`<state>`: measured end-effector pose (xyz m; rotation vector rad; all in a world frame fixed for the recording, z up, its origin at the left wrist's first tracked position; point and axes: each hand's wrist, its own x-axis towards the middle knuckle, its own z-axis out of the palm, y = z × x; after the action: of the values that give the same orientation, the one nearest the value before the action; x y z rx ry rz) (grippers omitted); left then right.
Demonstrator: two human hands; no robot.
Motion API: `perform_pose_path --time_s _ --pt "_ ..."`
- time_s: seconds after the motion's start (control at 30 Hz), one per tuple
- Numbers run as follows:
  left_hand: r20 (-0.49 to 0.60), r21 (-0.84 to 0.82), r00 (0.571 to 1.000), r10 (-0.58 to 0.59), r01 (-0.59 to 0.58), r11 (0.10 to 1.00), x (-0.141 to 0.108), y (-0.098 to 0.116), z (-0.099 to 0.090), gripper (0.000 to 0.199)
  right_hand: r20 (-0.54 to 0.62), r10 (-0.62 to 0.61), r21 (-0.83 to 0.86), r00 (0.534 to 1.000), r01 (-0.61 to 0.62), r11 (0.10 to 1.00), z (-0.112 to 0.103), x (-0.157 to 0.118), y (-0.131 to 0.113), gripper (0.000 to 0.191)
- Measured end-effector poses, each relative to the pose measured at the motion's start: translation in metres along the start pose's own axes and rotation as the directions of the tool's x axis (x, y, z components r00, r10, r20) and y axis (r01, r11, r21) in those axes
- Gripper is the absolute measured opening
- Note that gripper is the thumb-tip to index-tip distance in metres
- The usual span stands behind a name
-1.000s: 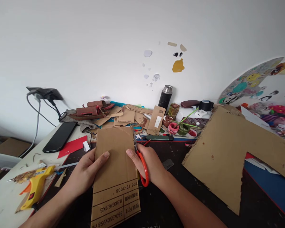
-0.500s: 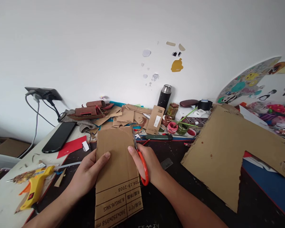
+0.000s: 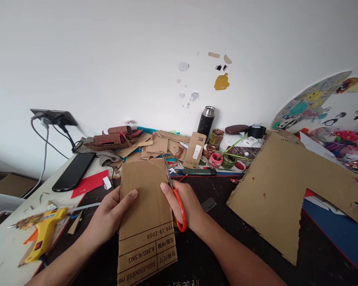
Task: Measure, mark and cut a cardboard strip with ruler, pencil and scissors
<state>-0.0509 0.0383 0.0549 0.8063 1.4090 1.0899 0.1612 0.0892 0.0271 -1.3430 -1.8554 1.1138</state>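
your left hand (image 3: 109, 212) gripped the printed cardboard strip (image 3: 147, 198) by its left edge, thumb on top, over the dark counter (image 3: 222, 194). your right hand (image 3: 187, 204) had its fingers around the red-handled scissors (image 3: 180, 204), blades at the strip's right edge.

Except at the thumb, the fingertips of the left hand (image 3: 109, 212) are hidden behind the cardboard strip (image 3: 149, 186), whose near left corner is cut off. The red scissors (image 3: 182, 210) are partly covered by the right hand (image 3: 191, 202). At the near edge of the tabletop (image 3: 6, 254), pale lettering (image 3: 186, 283) is cropped. Toward its far right corner, a colourful heap (image 3: 350, 139) is blurred and cut off.
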Motion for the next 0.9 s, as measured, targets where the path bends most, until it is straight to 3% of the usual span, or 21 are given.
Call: perform_pose_path --time_s 0.9 --pt "-0.006 -0.005 1.000 -0.005 0.005 1.000 0.0003 -0.0004 -0.0002 0.074 -0.030 -0.023 0.134 0.999 0.026 0.991 0.0057 -0.0024 0.0007 0.052"
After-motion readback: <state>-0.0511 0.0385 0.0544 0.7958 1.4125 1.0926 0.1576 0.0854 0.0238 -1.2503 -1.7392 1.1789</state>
